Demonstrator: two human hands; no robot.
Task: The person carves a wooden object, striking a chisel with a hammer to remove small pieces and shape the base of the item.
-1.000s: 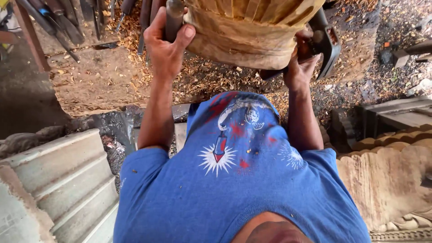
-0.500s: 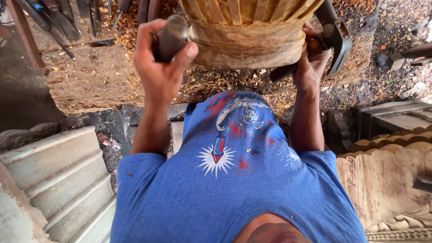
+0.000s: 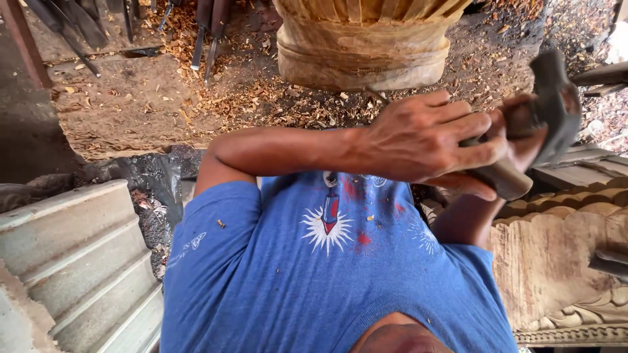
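Shavings-strewn ground (image 3: 150, 98), 1 carved block (image 3: 366, 46); both hands (image 3: 425, 140) w/ 1 mallet (image 3: 549, 111).

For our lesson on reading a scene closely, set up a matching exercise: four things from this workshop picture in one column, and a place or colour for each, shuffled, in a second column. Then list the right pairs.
Things:
1. carved wooden column
2. T-shirt
3. mallet
4. wood chips

Places or colours:
A. blue, with a white starburst print
B. scattered over the ground
C. at the top middle, standing on the ground
D. at the right edge, gripped in the hands

Pairs: 1-C, 2-A, 3-D, 4-B
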